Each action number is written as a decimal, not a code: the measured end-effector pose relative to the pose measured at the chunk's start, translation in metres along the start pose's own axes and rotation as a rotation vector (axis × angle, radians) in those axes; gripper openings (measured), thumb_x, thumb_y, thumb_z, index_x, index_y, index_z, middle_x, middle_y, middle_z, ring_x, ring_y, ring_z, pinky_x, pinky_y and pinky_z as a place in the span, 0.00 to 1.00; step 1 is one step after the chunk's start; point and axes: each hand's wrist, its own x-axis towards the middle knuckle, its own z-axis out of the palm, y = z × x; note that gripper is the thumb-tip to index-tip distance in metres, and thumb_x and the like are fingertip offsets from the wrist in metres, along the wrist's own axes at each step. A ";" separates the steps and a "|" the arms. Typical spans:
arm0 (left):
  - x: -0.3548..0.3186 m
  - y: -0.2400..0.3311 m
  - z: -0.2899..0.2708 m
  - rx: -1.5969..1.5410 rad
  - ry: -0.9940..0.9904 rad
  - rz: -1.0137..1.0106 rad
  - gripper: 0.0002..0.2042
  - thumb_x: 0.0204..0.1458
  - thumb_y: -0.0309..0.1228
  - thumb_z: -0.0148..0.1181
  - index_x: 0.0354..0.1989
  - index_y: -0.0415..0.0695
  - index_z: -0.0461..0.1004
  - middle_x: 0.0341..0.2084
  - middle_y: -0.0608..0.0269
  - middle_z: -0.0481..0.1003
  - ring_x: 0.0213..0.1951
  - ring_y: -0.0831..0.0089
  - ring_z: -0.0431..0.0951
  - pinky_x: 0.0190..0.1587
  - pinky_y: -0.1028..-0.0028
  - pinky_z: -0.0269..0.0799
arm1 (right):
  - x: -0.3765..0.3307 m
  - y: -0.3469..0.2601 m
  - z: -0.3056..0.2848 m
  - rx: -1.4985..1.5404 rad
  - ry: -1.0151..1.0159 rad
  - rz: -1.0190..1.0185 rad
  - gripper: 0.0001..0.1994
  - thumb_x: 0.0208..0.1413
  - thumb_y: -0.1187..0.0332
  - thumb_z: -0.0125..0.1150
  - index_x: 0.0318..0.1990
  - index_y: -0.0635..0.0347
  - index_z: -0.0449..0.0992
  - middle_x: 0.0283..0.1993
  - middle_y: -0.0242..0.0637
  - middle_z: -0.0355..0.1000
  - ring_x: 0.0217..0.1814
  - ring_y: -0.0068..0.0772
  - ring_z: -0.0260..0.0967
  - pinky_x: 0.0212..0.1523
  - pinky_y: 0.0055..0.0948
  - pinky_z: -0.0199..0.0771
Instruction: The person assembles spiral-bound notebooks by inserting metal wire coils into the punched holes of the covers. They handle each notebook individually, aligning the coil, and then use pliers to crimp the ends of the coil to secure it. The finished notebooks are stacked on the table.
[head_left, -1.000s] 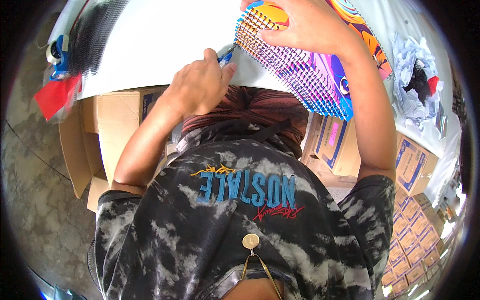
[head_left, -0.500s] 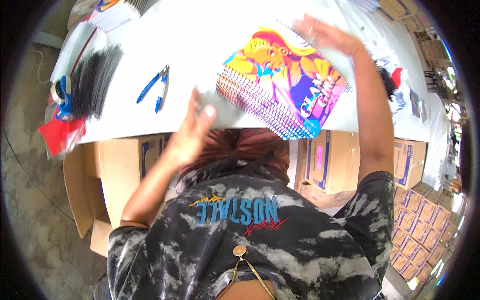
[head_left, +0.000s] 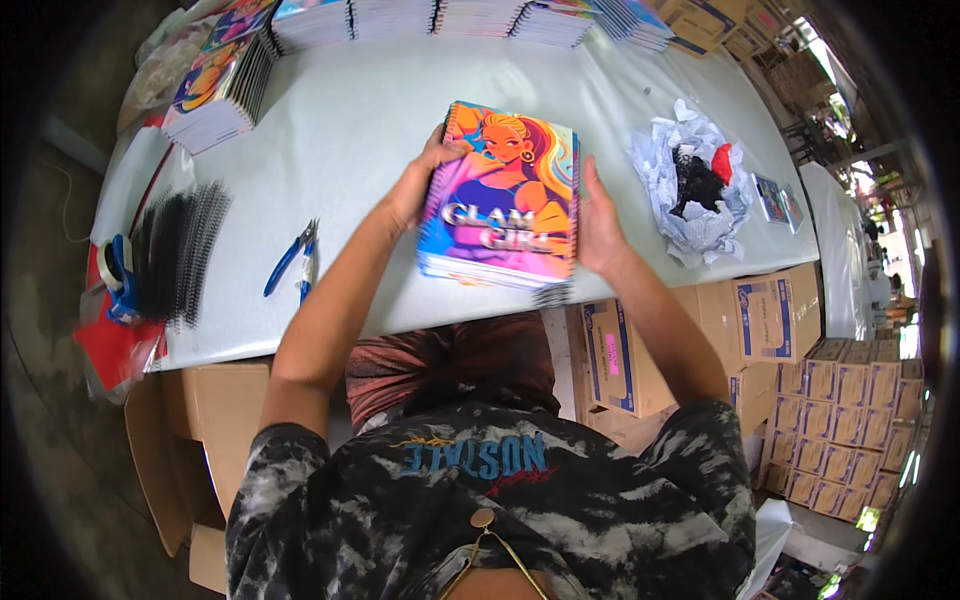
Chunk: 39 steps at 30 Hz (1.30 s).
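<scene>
A stack of spiral notebooks (head_left: 500,200) with bright, colourful illustrated covers stands between my hands over the near middle of the white table. My left hand (head_left: 425,178) grips its left side, the thumb lying over the top cover and the other fingers hidden. Against the right side presses my right hand (head_left: 600,225), fingers pointing away from me. White page edges show along the near end, and the coils at the near right corner are blurred. Left of the stack lie cutting pliers (head_left: 290,262) with blue handles, touched by neither hand.
Black binding coils (head_left: 180,255) lie at left beside a blue tape dispenser (head_left: 122,285) and red material (head_left: 110,350). Notebook stacks (head_left: 400,18) line the far edge; another stack (head_left: 222,95) stands far left. Crumpled paper (head_left: 690,185) holds black scraps at right. Cardboard boxes (head_left: 640,360) sit below the table.
The notebooks were fanned and slanted; now they are squared and more upright. My left hand has come onto their left side, and my right hand has dropped from the far corner to the right side.
</scene>
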 end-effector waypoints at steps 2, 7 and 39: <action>0.012 0.022 -0.006 -0.056 -0.149 -0.249 0.32 0.45 0.40 0.53 0.59 0.44 0.52 0.49 0.49 0.67 0.43 0.62 0.75 0.43 0.66 0.75 | -0.006 0.017 0.027 0.067 0.031 -0.140 0.37 0.56 0.36 0.35 0.63 0.57 0.53 0.63 0.40 0.57 0.64 0.39 0.55 0.63 0.40 0.54; 0.011 0.028 -0.026 0.126 -0.042 -0.242 0.38 0.50 0.58 0.43 0.64 0.44 0.48 0.59 0.43 0.56 0.57 0.55 0.63 0.57 0.62 0.61 | -0.009 0.033 0.037 -0.115 0.303 -0.284 0.38 0.55 0.36 0.38 0.63 0.59 0.53 0.65 0.40 0.54 0.65 0.37 0.52 0.65 0.37 0.46; -0.076 -0.046 -0.042 0.269 0.798 0.324 0.37 0.58 0.59 0.22 0.38 0.34 0.71 0.32 0.54 0.74 0.36 0.69 0.72 0.44 0.71 0.65 | 0.008 0.114 -0.020 -0.174 0.563 -0.796 0.38 0.59 0.39 0.33 0.65 0.63 0.47 0.66 0.38 0.49 0.68 0.35 0.44 0.67 0.37 0.42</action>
